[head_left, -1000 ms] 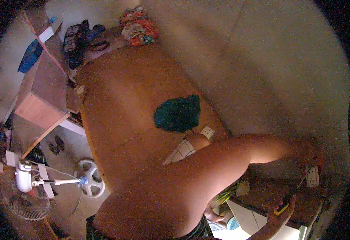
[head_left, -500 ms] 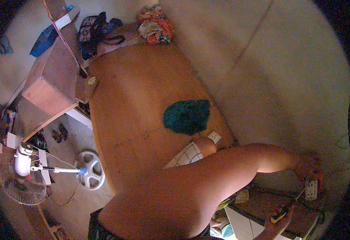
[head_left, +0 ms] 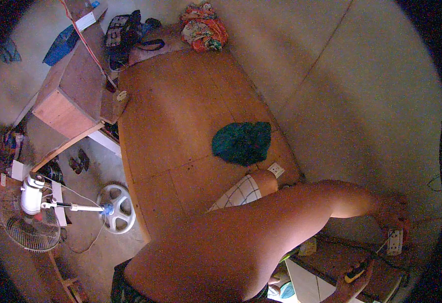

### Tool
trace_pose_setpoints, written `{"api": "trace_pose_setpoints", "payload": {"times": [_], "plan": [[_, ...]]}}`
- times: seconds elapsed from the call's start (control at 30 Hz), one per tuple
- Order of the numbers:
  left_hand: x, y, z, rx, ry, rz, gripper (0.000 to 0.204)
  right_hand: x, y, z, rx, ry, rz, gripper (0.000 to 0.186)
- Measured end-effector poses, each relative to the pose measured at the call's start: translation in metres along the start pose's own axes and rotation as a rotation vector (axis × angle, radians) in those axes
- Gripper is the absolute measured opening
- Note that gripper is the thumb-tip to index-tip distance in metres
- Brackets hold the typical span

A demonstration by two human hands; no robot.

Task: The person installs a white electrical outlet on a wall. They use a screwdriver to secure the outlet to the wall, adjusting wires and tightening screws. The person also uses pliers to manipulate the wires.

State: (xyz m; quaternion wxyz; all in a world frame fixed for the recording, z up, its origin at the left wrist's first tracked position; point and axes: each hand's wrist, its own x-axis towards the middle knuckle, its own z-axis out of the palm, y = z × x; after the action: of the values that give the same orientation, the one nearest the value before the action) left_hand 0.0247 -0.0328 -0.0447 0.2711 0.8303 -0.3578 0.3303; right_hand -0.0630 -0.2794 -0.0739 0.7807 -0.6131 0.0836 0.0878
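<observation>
Far to the right, at the wall, my left hand (head_left: 393, 218) grips the top end of a white socket plate (head_left: 394, 243) with dark holes; my left arm stretches across the view to it. Its fingers are dim and partly blurred. Just below and left of the plate, my right hand (head_left: 355, 286) is closed round a screwdriver (head_left: 356, 271) with a yellow and black handle. The thin shaft slants up toward the plate's left edge. Whether its tip touches the plate, I cannot tell.
A dark brown surface (head_left: 332, 252) lies under the plate. On the wooden platform (head_left: 170, 131) are a dark green cloth (head_left: 243, 143) and another white socket piece (head_left: 275, 170) by my bent knee. At left stand a white fan (head_left: 31, 230) and a wooden cabinet (head_left: 66, 111).
The view has shifted slightly, so the platform and its things sit a little further right. Both hands keep about the same places, the screwdriver still slanting toward the socket plate.
</observation>
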Motion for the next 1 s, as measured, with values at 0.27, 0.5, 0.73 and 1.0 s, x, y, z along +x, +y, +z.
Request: {"api": "trace_pose_setpoints", "payload": {"times": [0.27, 0.5, 0.73, 1.0], "plan": [[0.01, 0.005, 0.009, -0.028, 0.011, 0.026, 0.067, -0.037, -0.017, 0.029, 0.211, -0.362, 0.135, 0.039], [0.017, -0.016, 0.016, 0.142, 0.015, 0.059, 0.066, -0.04, -0.001, 0.08, 0.42, -0.302, 0.309, 0.035], [0.035, -0.053, 0.019, 0.306, 0.007, 0.147, 0.068, -0.049, -0.012, 0.075, 0.43, -0.183, 0.34, 0.042], [0.026, -0.053, 0.016, 0.24, 0.109, 0.189, 0.076, -0.052, -0.008, 0.094, 0.407, -0.068, 0.326, 0.025]]}}
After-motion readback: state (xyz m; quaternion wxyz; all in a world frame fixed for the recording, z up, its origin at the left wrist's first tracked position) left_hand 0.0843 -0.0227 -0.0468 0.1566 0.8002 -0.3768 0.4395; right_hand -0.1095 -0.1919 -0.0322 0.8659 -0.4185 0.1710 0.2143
